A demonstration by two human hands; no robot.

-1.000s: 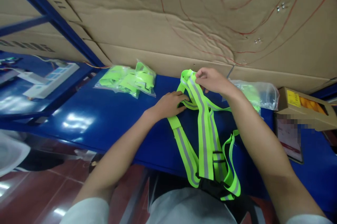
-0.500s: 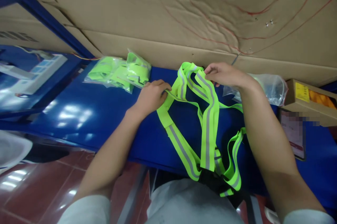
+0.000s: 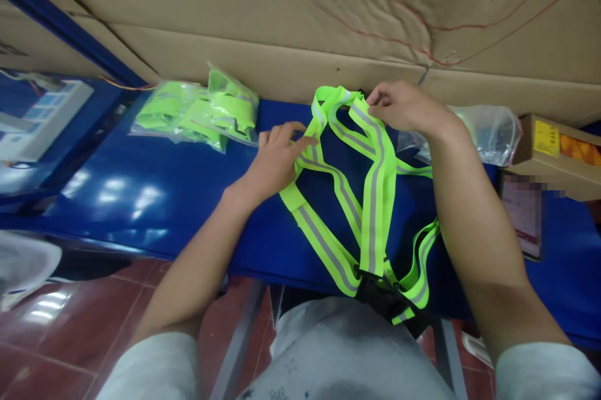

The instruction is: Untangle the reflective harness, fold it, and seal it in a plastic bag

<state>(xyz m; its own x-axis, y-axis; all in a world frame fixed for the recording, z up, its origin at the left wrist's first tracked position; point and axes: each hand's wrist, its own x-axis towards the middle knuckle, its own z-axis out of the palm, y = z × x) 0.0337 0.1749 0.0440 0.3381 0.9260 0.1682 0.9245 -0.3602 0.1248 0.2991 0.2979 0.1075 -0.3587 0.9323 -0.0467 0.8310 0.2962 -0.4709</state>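
Note:
A fluorescent yellow-green reflective harness (image 3: 374, 200) with grey stripes lies in loops across the blue table. Its black buckle (image 3: 374, 290) hangs at the front edge, close to my body. My right hand (image 3: 399, 106) pinches the strap near the harness's far end, fingertips closed on it. At the left side of the loops is my left hand (image 3: 279, 156), its thumb and fingers apart above a strap. Some of its fingertips are hard to make out against the webbing.
Clear bags of folded yellow-green straps (image 3: 197, 109) lie at the back left. Behind my right forearm sit a clear plastic bag (image 3: 488, 134), a cardboard box (image 3: 554, 165) and a tablet-like device (image 3: 521, 212). A cardboard wall (image 3: 263, 62) backs the table. A white power strip (image 3: 51, 118) lies far left.
My left hand has let go of the strap it held, and its fingers have spread. That strap now lies flatter. My right hand stays at the far end; the view has shifted slightly.

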